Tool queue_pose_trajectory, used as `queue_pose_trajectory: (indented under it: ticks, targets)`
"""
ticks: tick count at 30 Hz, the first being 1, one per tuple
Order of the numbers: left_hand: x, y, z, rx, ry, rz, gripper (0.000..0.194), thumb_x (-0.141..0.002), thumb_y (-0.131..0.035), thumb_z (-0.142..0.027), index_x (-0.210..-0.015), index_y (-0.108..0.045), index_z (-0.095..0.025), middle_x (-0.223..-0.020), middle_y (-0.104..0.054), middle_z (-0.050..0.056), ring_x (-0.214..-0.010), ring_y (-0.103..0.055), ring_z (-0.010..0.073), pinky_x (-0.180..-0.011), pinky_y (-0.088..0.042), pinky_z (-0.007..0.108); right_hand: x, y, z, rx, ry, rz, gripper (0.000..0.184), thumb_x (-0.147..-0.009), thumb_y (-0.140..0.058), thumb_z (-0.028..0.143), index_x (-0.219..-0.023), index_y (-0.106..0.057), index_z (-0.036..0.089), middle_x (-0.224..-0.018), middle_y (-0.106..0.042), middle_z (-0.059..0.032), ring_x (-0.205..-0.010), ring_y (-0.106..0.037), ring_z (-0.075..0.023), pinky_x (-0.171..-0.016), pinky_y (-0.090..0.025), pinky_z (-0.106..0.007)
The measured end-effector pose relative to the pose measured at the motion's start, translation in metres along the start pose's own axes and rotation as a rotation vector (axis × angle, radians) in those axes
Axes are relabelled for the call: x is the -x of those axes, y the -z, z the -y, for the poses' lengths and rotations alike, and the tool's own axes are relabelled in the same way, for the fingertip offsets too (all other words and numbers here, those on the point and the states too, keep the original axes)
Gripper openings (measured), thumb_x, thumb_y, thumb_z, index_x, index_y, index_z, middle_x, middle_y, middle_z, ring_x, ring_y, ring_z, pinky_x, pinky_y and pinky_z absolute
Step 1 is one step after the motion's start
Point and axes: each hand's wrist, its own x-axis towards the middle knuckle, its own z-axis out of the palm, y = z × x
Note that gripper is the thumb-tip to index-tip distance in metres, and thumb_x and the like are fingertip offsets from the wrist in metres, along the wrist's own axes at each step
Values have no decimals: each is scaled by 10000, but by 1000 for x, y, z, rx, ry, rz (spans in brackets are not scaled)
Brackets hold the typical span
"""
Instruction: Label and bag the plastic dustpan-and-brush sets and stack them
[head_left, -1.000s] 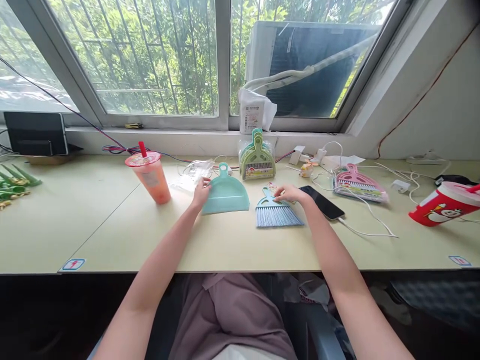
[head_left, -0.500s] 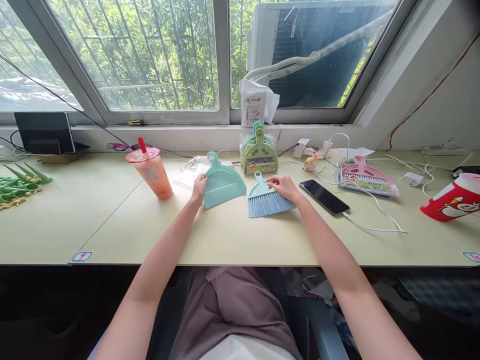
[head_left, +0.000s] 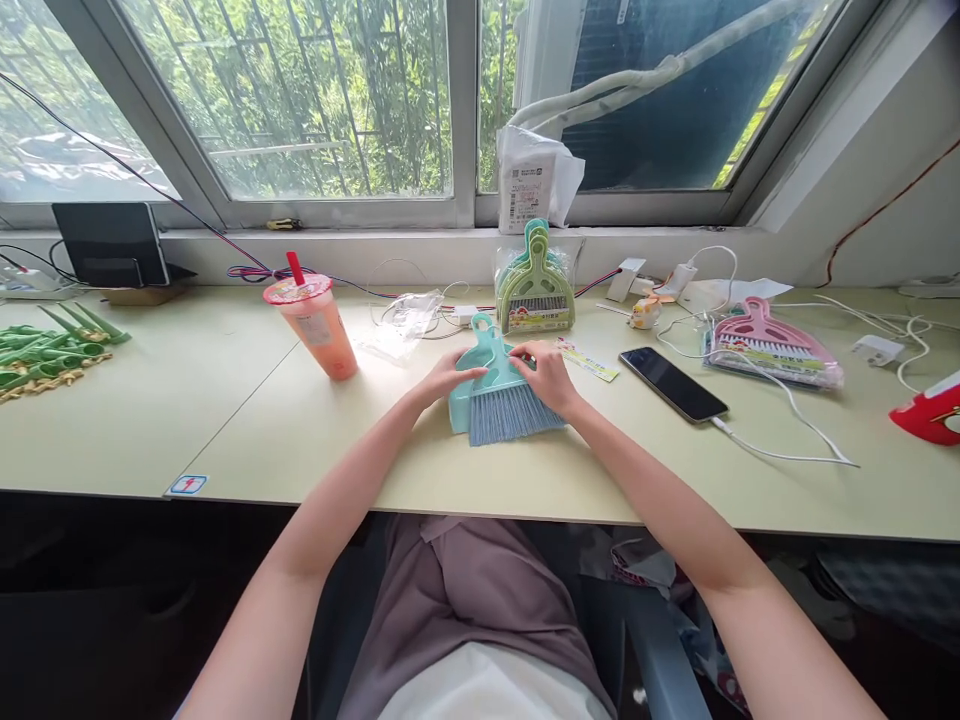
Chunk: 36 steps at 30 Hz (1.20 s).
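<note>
A small teal dustpan (head_left: 466,377) lies on the pale desk (head_left: 225,420), with a matching blue-bristled brush (head_left: 510,408) laid on top of it. My left hand (head_left: 442,377) grips the dustpan's left side, thumb on the brush head. My right hand (head_left: 550,372) holds the brush's plastic head from the right, fingers curled over it. Both handles point toward the window.
An orange drink cup with red straw (head_left: 316,326) stands left. Packaged green dustpan sets (head_left: 535,290) lean by the sill, a pink set (head_left: 769,345) lies right, a phone on a cable (head_left: 673,383) is near my right wrist, and a paper label (head_left: 589,361) lies beside it. Green items (head_left: 45,345) sit far left.
My hands brought the dustpan and brush together: the brush, earlier lying to the right of the dustpan, now sits on top of it. The camera tilted down.
</note>
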Motion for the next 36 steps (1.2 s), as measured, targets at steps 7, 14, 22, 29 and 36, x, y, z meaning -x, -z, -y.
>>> queue_pose_trajectory:
  ticks: [7,14,22,29,36]
  targets:
    - [0,-4,4,72,12,67,404,-744,-678,-349,-1106,-671,-169,-1048,-697,71,-957,-649,220,-799,-486,302,-2,12,2,17,-34,57,478,-864,-617,417,-1300,-605,220,-1380,-560,-97,-1254,-494,-281,-1038,-382,-399]
    - [3,-11,2,184,87,167,446,-744,-731,-412,-1127,-704,-186,-1047,-722,70,-928,-671,212,-813,-498,307,-3,24,-7,-453,-269,521,511,-746,-659,612,-973,-747,163,-895,-716,-27,-807,-619,-194,-722,-453,-286]
    - [-1,-14,11,231,170,46,448,-643,-813,-437,-977,-774,-142,-818,-739,64,-717,-661,193,-632,-475,282,-1,12,7,-564,-481,325,492,-525,-817,558,-777,-766,139,-687,-686,-29,-607,-556,-146,-568,-405,-263]
    - [0,-10,2,246,190,-1,523,-653,-812,-439,-1079,-729,-148,-849,-737,73,-715,-663,188,-606,-473,271,-1,6,7,-595,-431,235,551,-594,-781,610,-876,-782,135,-801,-735,-53,-690,-629,-171,-642,-482,-272]
    - [-4,6,17,277,314,146,450,-608,-859,-374,-969,-714,-148,-971,-728,111,-842,-685,231,-694,-533,300,-11,22,-40,-75,-307,167,595,-1010,-253,528,-1208,-687,171,-1296,-647,-133,-1238,-552,-265,-1003,-438,-403]
